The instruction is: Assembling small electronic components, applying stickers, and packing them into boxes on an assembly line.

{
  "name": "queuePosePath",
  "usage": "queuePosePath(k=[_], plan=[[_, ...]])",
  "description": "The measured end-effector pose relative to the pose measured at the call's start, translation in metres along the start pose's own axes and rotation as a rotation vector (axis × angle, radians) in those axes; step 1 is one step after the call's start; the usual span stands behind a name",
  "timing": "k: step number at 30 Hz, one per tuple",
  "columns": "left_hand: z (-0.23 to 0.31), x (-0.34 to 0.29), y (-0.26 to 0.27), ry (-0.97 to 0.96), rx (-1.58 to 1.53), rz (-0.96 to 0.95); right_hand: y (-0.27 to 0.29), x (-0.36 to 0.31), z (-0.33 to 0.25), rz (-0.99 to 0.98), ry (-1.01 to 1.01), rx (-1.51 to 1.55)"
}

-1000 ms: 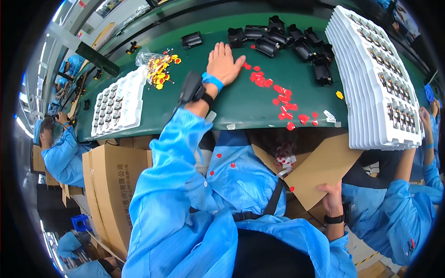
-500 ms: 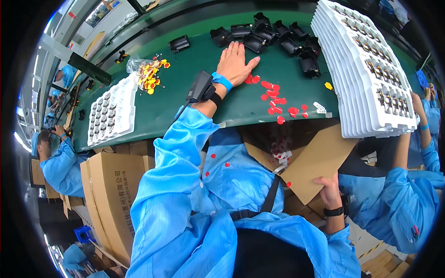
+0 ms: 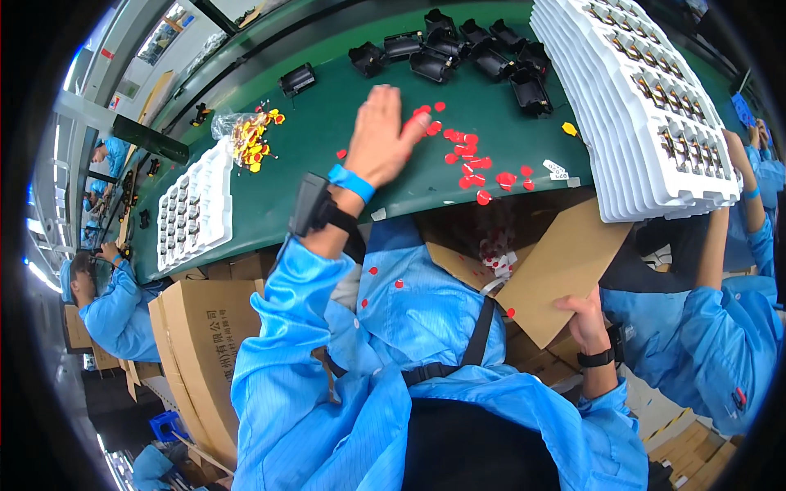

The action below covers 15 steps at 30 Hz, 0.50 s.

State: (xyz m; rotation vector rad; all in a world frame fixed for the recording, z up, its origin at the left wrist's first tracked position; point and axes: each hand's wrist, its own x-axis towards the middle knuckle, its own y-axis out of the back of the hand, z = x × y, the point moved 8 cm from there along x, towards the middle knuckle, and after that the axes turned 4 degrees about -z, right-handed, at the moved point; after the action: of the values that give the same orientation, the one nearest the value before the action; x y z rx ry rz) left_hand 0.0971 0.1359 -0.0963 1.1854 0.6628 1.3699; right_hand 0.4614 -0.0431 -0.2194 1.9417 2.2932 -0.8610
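My left hand (image 3: pixel 381 141) is stretched out over the green worktable (image 3: pixel 319 184), fingers extended and thumb apart, slightly blurred. Small red round stickers or discs (image 3: pixel 465 151) lie scattered to its right, a few beside the thumb. My right hand (image 3: pixel 584 319) grips the flap of an open cardboard box (image 3: pixel 565 262) below the table edge. Inside that box, red and white pieces (image 3: pixel 498 250) are partly visible. Several more red discs (image 3: pixel 399 284) stick to the blue smock over my lap, and one is on the box flap.
Black plastic housings (image 3: pixel 430 65) stand along the far side. A tall stack of white trays (image 3: pixel 622 155) with metal parts rises at right. Left are a white tray (image 3: pixel 217 196), a bag of yellow-red parts (image 3: pixel 250 139) and a large carton (image 3: pixel 196 327). Co-workers sit on both sides.
My left hand has drawn back toward me and left, away from the black housings. More red discs now show on the table near it. My right hand stays on the flap.
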Motion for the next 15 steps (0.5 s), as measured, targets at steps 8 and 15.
queuePosePath(k=[8,15], plan=[[0.002,0.001,-0.018,0.009,0.083,-0.023,-0.003,0.003,-0.002,-0.015,-0.007,-0.022],[0.039,-0.030,0.010,-0.005,-0.052,0.029,0.005,0.004,-0.003,-0.001,0.009,-0.018]])
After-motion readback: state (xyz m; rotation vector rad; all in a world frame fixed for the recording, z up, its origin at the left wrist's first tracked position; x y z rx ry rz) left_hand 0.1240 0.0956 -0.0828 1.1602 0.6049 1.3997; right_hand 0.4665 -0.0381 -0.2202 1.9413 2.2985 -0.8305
